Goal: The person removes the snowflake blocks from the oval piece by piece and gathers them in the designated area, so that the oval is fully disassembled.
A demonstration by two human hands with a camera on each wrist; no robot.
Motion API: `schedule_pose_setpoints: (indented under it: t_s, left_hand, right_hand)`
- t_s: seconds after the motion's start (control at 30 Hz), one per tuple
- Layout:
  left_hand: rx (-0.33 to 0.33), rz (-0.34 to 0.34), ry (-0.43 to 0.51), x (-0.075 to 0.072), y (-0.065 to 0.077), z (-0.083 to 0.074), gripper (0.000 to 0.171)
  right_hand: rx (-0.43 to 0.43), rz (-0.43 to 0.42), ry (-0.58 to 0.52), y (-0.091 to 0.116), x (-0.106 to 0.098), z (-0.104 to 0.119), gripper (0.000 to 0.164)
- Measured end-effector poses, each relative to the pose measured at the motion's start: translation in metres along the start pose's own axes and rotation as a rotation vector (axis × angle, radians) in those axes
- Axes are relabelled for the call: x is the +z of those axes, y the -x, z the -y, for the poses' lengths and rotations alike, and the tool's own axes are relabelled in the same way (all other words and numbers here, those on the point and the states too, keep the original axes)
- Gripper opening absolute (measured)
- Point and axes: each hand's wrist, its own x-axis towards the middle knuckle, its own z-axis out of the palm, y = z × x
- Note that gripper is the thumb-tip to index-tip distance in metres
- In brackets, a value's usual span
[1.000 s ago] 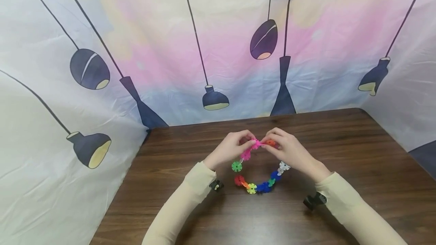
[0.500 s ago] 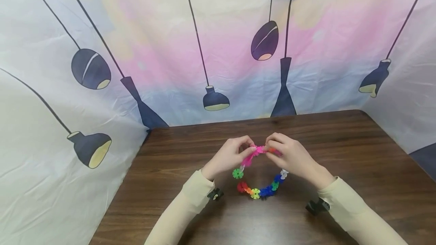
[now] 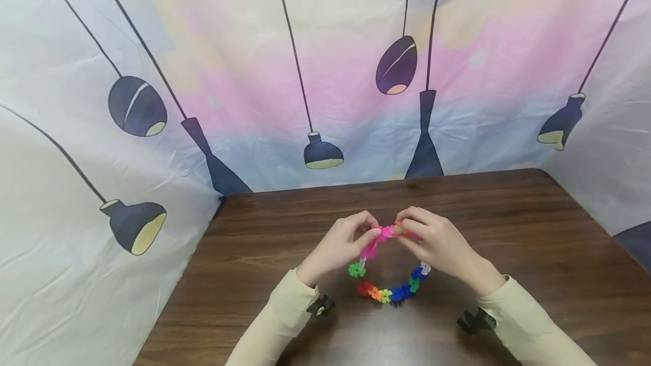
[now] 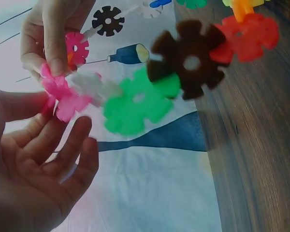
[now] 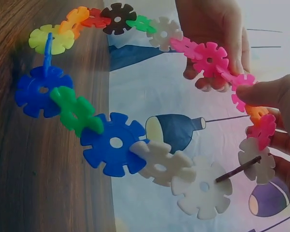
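Observation:
Notched plastic snowflake discs, linked edge to edge, form a closed-looking ring [image 3: 400, 292] that hangs between both hands above the table. My left hand [image 3: 333, 247] pinches a pink disc [image 4: 67, 96] between thumb and index finger at the ring's top; its other fingers are loosely spread in the left wrist view. Close by on the right, my right hand [image 3: 445, 242] pinches the neighbouring pink disc [image 5: 240, 92], beside an orange one [image 5: 257, 115]. Blue [image 5: 117, 143], white [image 5: 201, 187], green, yellow, red and dark brown discs [image 4: 187, 60] make up the rest. Fingertips partly cover the joint between the hands.
A brown wood-grain table [image 3: 264, 242] lies below the ring. Behind it hangs a pastel cloth backdrop [image 3: 356, 72] printed with dark pendant lamps. Each wrist wears a small black camera, such as the left wrist camera [image 3: 321, 305].
Both hands and the ring have come lower in the head view, toward the person, while the view itself shifted slightly. The hands still pinch the pink part of the ring.

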Motion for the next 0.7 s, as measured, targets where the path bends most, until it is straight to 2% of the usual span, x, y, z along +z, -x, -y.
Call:
schedule_pose_setpoints:
  t_s: [0.27,0.5,0.7]
  left_hand:
    - [-0.034,0.074,0.033,-0.0016,0.0048,0.0045,0.012]
    - [-0.006,0.039,0.066,0.0009,0.0095,0.0055,0.010]
    - [0.033,-0.007,0.114,0.0037,0.0102,0.0061,0.011]
  right_hand:
    - [-0.002,0.019,-0.012,0.0003,0.0033,0.0020,0.044]
    - [0.007,0.035,-0.045,0.0002,0.0068,0.0037,0.044]
    - [-0.035,0.039,-0.064,-0.0008,0.0088,0.0024,0.041]
